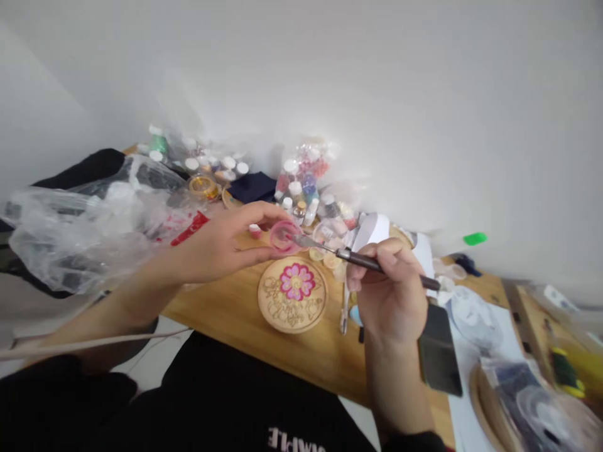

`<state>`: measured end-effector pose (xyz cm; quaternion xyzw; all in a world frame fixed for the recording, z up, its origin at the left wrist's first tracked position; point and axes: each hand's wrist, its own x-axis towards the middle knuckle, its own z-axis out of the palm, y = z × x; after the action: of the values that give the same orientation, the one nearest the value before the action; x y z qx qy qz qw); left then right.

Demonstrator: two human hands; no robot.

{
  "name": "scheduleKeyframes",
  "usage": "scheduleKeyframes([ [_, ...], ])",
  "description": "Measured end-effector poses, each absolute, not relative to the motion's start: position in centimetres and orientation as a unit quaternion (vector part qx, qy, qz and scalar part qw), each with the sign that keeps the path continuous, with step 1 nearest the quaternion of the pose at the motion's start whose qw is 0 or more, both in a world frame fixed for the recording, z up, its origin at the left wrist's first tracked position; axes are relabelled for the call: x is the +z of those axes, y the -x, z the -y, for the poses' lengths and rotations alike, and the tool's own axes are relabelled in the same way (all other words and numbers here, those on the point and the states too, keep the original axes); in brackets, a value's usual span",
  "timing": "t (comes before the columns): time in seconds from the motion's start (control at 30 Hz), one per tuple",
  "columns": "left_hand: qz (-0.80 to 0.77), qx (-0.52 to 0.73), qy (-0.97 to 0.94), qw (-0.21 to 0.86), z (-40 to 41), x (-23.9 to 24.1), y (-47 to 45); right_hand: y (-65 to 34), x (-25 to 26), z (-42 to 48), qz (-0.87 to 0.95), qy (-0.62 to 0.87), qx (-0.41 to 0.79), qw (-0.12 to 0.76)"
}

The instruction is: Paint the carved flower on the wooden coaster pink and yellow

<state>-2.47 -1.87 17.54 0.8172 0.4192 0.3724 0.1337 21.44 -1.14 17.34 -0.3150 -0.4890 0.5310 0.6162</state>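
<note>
The small pink translucent cup (277,241) sat mid-frame, gripped in our left hand (226,245); our right hand (393,295) clasped a dark-handled metal spatula (360,259). We had brown wooden tabletop (211,311) below, pale grey wall (301,63) filling the upper frame.

The translucent pink cup (277,242) is open, the dark-handled knife (360,258) slants with its metal blade (306,242) tip at the cup mouth, and the round wooden disc (293,296), bearing a pink flower (297,282) and brown outlines (294,312), lies flat nearby.
</note>
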Motion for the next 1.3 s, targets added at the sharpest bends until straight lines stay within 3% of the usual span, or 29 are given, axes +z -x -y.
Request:
scheduleKeyframes([
  [0.33,-0.464,0.381,-0.759,0.253,3.4,6.5,1.1,-26.3,10.6,6.0,0.434,0.469,0.531,0.556],
  [0.47,-0.515,0.42,-0.71,0.233,3.8,3.9,1.5,-26.5,7.8,8.3,0.401,0.525,0.523,0.539],
  [0.7,-0.519,0.425,-0.713,0.205,3.8,3.2,0.9,-24.9,6.8,9.7,0.379,0.614,0.477,0.502],
  [1.3,-0.518,0.432,-0.71,0.203,3.9,3.6,1.3,-24.3,7.5,9.6,0.463,0.654,0.408,0.437],
])
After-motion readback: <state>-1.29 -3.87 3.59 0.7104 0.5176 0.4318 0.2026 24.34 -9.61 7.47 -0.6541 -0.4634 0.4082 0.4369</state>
